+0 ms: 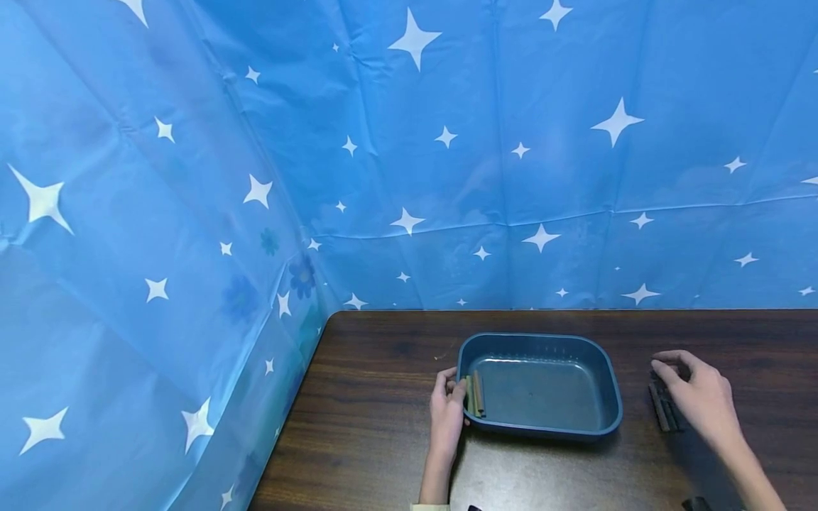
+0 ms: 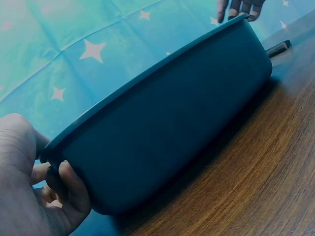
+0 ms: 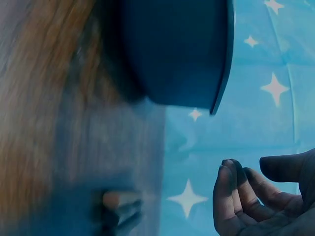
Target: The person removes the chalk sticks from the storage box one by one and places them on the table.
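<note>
My left hand grips the left rim of a dark blue plastic tub, thumb over the edge. In the left wrist view, its fingers curl under the rim against the outer wall. Short green and brown sticks lie side by side inside the tub at its left end. To the right of the tub, my right hand hovers over several dark sticks on the table and partly covers them. The right wrist view shows its thumb apart from its bent fingers, with nothing between them.
The dark wood table ends at a blue curtain with white stars, which also hangs along the left side. A small black object lies at the bottom edge, near the right forearm.
</note>
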Demonstrator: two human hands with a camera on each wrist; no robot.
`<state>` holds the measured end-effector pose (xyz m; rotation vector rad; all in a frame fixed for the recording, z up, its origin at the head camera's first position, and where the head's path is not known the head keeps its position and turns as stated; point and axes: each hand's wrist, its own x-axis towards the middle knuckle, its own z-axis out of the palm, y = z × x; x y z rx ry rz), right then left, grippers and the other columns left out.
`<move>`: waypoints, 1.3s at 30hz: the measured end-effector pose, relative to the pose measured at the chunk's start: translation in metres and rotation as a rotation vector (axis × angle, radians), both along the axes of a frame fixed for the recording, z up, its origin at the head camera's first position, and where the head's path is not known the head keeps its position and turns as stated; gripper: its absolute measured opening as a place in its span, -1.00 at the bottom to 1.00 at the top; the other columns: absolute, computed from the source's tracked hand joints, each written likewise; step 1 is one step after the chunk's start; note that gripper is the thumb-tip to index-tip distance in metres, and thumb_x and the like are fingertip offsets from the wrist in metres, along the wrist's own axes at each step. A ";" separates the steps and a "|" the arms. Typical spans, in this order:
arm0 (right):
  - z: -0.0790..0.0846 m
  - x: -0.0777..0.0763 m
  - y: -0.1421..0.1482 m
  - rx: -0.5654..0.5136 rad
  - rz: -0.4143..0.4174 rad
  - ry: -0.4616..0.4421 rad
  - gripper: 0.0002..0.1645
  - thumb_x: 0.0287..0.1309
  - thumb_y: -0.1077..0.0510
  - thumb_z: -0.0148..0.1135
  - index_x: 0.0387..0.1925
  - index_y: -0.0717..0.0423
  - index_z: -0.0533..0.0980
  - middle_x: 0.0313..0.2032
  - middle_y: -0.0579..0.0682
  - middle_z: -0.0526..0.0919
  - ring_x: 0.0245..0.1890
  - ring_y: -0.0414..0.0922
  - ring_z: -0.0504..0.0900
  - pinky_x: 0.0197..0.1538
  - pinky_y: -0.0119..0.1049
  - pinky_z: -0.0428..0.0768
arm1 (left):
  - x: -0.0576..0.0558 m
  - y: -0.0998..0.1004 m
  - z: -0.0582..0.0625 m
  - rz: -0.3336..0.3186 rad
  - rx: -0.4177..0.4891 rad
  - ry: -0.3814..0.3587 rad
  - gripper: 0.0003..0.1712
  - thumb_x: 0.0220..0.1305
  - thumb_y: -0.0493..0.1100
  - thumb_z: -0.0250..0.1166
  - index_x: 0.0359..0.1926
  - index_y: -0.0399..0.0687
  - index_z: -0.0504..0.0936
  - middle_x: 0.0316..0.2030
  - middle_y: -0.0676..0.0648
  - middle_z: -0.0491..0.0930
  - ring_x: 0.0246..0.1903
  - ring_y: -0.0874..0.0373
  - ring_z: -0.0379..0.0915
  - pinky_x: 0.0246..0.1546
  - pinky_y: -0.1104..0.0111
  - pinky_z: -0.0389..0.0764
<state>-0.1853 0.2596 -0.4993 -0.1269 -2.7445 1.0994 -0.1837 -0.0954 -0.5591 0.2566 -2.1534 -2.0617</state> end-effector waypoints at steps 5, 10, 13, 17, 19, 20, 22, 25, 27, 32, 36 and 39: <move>0.005 0.001 -0.016 -0.019 0.038 0.019 -0.60 0.54 0.10 0.09 0.08 0.39 0.57 -0.31 0.17 0.71 -0.40 -0.03 0.63 -0.35 -0.10 0.51 | 0.001 0.000 0.001 0.004 -0.005 0.016 -0.65 0.47 -0.26 0.16 0.19 -0.32 0.52 -0.31 -0.16 0.54 -0.51 0.13 0.37 -0.68 0.45 0.40; 0.007 0.002 -0.030 -0.053 0.067 0.022 -0.59 0.55 0.09 0.08 0.10 0.37 0.57 -0.30 0.15 0.70 -0.43 -0.10 0.60 -0.39 -0.19 0.47 | 0.001 0.000 0.001 0.005 0.001 0.016 -0.64 0.47 -0.25 0.16 0.19 -0.33 0.51 -0.31 -0.16 0.53 -0.51 0.15 0.36 -0.67 0.46 0.38; 0.008 0.002 -0.037 -0.064 0.075 0.028 -0.60 0.56 0.09 0.08 0.10 0.37 0.57 -0.27 0.18 0.70 -0.41 -0.08 0.59 -0.39 -0.19 0.46 | 0.000 0.000 0.000 0.003 0.003 0.014 -0.64 0.48 -0.24 0.16 0.20 -0.33 0.51 -0.31 -0.17 0.54 -0.51 0.15 0.36 -0.67 0.46 0.38; 0.010 0.000 -0.048 -0.115 0.094 0.006 -0.59 0.57 0.09 0.06 0.12 0.39 0.55 -0.28 0.16 0.70 -0.39 -0.09 0.63 -0.40 -0.23 0.58 | -0.001 0.000 -0.001 0.005 0.003 0.009 -0.64 0.47 -0.25 0.16 0.20 -0.33 0.51 -0.31 -0.16 0.54 -0.53 0.15 0.36 -0.67 0.47 0.38; 0.012 0.000 -0.053 -0.154 0.109 -0.010 -0.58 0.58 0.09 0.05 0.13 0.40 0.53 -0.31 0.13 0.70 -0.40 -0.11 0.66 -0.38 -0.25 0.64 | -0.001 0.000 -0.001 0.005 0.005 -0.001 -0.64 0.47 -0.25 0.16 0.20 -0.32 0.51 -0.31 -0.16 0.54 -0.53 0.15 0.36 -0.66 0.47 0.38; 0.012 0.000 -0.055 -0.173 0.117 -0.021 -0.57 0.58 0.09 0.05 0.14 0.41 0.52 -0.31 0.13 0.70 -0.41 -0.12 0.67 -0.38 -0.26 0.66 | -0.001 0.000 -0.001 0.004 0.005 -0.004 -0.64 0.47 -0.25 0.16 0.20 -0.32 0.51 -0.30 -0.15 0.54 -0.53 0.15 0.36 -0.66 0.47 0.38; 0.013 0.000 -0.059 -0.204 0.132 -0.036 -0.56 0.58 0.09 0.04 0.16 0.42 0.51 -0.31 0.14 0.70 -0.41 -0.12 0.69 -0.36 -0.24 0.70 | -0.001 0.000 0.000 0.001 0.008 -0.006 -0.64 0.47 -0.25 0.16 0.20 -0.32 0.51 -0.30 -0.15 0.54 -0.52 0.15 0.36 -0.66 0.47 0.38; 0.013 -0.002 -0.064 -0.222 0.153 -0.040 -0.56 0.58 0.09 0.04 0.16 0.42 0.51 -0.30 0.15 0.69 -0.41 -0.11 0.70 -0.35 -0.24 0.71 | -0.001 0.000 0.000 -0.001 0.009 -0.007 -0.63 0.48 -0.25 0.15 0.21 -0.33 0.51 -0.30 -0.14 0.54 -0.51 0.14 0.37 -0.66 0.47 0.38; 0.012 -0.002 -0.068 -0.236 0.174 -0.036 -0.56 0.58 0.10 0.04 0.16 0.43 0.50 -0.28 0.17 0.69 -0.38 -0.08 0.72 -0.32 -0.24 0.73 | -0.001 0.000 0.000 -0.002 0.008 0.001 -0.63 0.48 -0.25 0.15 0.20 -0.34 0.50 -0.30 -0.15 0.55 -0.51 0.14 0.37 -0.67 0.47 0.38; 0.009 -0.003 -0.078 -0.244 0.217 -0.016 -0.58 0.57 0.12 0.06 0.15 0.42 0.51 -0.24 0.19 0.71 -0.33 -0.03 0.73 -0.32 -0.25 0.71 | 0.000 -0.002 0.002 -0.022 0.056 -0.005 -0.61 0.47 -0.25 0.17 0.21 -0.37 0.48 -0.29 -0.16 0.55 -0.52 0.17 0.35 -0.67 0.48 0.37; 0.007 -0.005 -0.088 -0.245 0.236 -0.033 -0.58 0.56 0.11 0.09 0.15 0.40 0.52 -0.24 0.17 0.72 -0.30 0.00 0.75 -0.32 -0.26 0.69 | 0.001 -0.004 0.006 -0.040 0.159 -0.046 -0.57 0.46 -0.24 0.19 0.25 -0.37 0.46 -0.27 -0.12 0.53 -0.54 0.22 0.33 -0.65 0.49 0.37; 0.006 -0.007 -0.096 -0.254 0.251 -0.045 -0.59 0.55 0.11 0.10 0.15 0.40 0.53 -0.24 0.16 0.72 -0.28 0.02 0.76 -0.31 -0.23 0.69 | 0.001 -0.005 0.008 -0.046 0.211 -0.069 -0.55 0.46 -0.23 0.19 0.27 -0.37 0.44 -0.26 -0.08 0.52 -0.56 0.23 0.32 -0.65 0.50 0.38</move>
